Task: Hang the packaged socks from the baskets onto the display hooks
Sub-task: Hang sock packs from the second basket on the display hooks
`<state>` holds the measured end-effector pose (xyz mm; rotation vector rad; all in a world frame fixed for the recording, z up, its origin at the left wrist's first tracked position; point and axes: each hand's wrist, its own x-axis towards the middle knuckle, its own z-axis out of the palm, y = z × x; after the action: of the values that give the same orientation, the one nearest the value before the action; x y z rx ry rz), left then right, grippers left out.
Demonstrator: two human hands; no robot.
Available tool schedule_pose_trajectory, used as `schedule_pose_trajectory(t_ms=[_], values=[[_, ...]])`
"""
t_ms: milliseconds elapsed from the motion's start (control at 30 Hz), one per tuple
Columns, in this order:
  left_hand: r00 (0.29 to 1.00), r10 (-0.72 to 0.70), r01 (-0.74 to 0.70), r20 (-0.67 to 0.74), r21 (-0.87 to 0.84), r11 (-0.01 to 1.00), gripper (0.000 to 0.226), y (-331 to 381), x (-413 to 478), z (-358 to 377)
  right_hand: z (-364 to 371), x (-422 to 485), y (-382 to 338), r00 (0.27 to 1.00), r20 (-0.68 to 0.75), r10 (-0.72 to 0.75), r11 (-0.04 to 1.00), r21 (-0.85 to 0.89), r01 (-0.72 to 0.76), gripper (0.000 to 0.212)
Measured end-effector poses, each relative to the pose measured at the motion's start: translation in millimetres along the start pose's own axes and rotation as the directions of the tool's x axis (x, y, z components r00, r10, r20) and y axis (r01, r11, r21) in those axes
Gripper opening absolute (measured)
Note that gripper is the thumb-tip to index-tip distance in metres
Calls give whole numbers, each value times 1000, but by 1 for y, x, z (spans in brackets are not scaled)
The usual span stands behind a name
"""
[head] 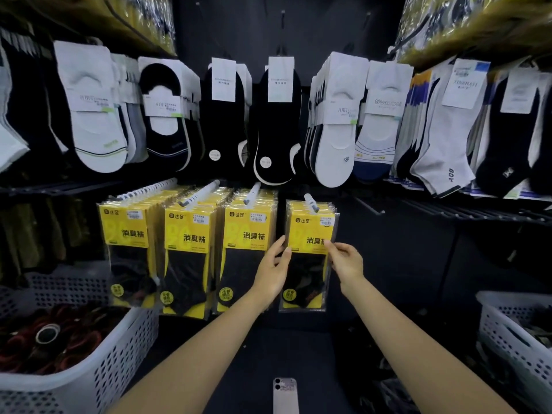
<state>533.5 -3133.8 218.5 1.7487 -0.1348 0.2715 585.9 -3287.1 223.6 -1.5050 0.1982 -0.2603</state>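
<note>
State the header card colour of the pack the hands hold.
Yellow with black lettering on the pack; head view.

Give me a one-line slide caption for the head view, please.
Left hand and right hand hold the front yellow sock pack hanging on the rightmost lower hook.

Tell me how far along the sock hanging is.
Done: three hooks carry thick rows of yellow packs. In hand: left hand and right hand pinch the front pack on the thinner fourth hook. Left: the left basket and right basket hold more goods, contents unclear.
</note>
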Motion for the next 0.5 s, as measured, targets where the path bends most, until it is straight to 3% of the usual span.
schedule_pose_trajectory(t_ms=[133, 267, 367, 500], values=[[999, -18, 17, 35, 28, 999, 50, -21, -19, -10, -15, -23, 22, 1000, -9, -19, 999, -38, 19, 51], [996, -66, 56, 66, 151, 987, 45, -64, -62, -30, -29, -65, 68, 995, 81, 60, 997, -55, -56, 39], [981, -188, 172, 55, 215, 961, 44, -110, -110, -47, -33, -107, 121, 967, 169, 192, 977, -126, -172, 30], [911, -412, 407, -21, 210, 889, 40, -171, -184, -63, -38, -158, 201, 895, 171, 412, 893, -273, -358, 32]])
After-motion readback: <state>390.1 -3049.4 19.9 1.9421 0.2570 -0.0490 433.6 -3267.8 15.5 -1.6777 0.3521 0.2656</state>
